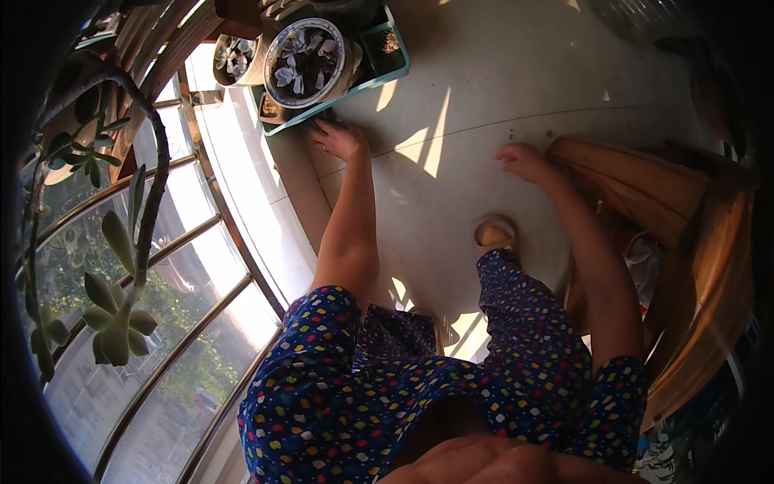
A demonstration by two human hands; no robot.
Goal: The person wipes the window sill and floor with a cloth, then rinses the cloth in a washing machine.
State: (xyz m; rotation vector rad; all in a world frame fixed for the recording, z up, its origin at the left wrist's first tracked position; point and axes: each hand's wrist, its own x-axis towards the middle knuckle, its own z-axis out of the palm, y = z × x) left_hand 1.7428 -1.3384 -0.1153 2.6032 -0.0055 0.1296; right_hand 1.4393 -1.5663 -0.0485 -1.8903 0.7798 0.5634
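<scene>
My left hand (340, 140) reaches to the near edge of a green plastic tray (338, 107). Its fingertips are in shadow beside the rim, and whether they grip anything cannot be told. In the tray stands a round pot with a blue-patterned rim (273, 48), with pale succulents (296, 66) in dark soil. A smaller pot of succulents (233, 57) is to its left. Over the tiled floor (435, 199), my right hand (525, 162) hangs near the end of a wooden piece of furniture (629, 175), fingers slightly bent, with nothing visible in it.
A barred window (199, 302) runs along the left. In front of it a long succulent stem (158, 181) arches down with thick leaf rosettes. Wooden slats (175, 60) rise at the upper left. A slippered foot (494, 235) is on the floor. Dark crumbs (550, 133) lie near my right hand.
</scene>
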